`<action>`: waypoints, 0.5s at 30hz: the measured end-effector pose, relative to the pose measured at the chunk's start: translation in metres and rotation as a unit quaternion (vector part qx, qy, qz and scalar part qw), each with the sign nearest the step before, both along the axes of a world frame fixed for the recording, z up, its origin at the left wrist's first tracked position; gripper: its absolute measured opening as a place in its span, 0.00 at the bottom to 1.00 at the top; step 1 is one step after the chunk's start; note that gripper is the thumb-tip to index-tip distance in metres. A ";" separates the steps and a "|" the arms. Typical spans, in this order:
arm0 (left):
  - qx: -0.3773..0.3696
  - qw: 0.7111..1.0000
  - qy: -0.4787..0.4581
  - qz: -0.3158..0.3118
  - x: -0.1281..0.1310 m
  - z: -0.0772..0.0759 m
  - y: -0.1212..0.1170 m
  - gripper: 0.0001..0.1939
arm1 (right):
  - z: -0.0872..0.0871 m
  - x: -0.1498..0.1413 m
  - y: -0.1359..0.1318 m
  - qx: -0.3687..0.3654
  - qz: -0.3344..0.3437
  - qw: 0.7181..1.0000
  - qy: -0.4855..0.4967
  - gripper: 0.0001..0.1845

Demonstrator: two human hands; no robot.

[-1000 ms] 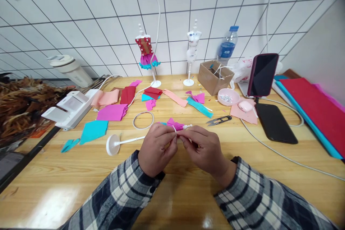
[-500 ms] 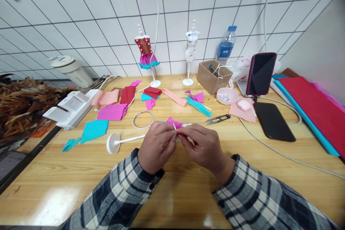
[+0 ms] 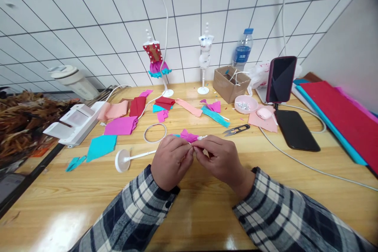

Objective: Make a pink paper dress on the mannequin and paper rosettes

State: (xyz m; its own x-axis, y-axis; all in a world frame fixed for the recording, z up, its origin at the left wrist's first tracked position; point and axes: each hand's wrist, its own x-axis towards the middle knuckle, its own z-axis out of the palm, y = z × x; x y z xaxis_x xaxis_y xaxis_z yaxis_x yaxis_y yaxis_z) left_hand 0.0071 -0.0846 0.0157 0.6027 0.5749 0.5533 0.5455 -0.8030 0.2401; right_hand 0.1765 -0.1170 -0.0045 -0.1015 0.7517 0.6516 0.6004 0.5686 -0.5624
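My left hand (image 3: 172,161) and my right hand (image 3: 220,161) meet above the table's middle, thumbs and fingertips pinched together. Between them is a thin white strip, now almost wholly hidden by the fingers. Just behind the hands lies a small white dress form on its side. Its round base (image 3: 122,160) and rod stick out to the left, and its white knobbed neck end (image 3: 202,138) shows near my right fingers. Magenta crepe paper (image 3: 188,136) with a bit of blue shows around its body, the rest being covered by my hands.
Thread snips (image 3: 236,130), a metal ring (image 3: 155,133) and crepe paper pieces (image 3: 120,126) lie around. Farther back stand a dressed form (image 3: 155,59), a bare one (image 3: 205,55), a cardboard box (image 3: 228,84) and a pink bowl of beads (image 3: 246,104). Phones (image 3: 297,130) and a cable are at right.
The thin white strip that stuck up between my fingertips is now mostly hidden. My hands stay pinched together in nearly the same place. The whole view has shifted slightly.
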 end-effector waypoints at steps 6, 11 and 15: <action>-0.008 1.000 -0.015 0.005 0.003 0.000 0.002 0.10 | -0.003 0.002 0.002 0.016 0.014 0.999 -0.025 0.08; -0.007 0.999 -0.030 0.014 0.001 0.000 0.003 0.11 | -0.004 0.002 0.005 0.036 0.030 0.998 -0.052 0.09; 0.009 0.999 -0.035 0.015 -0.001 0.002 0.003 0.11 | -0.005 0.000 0.008 0.043 0.034 0.998 -0.036 0.09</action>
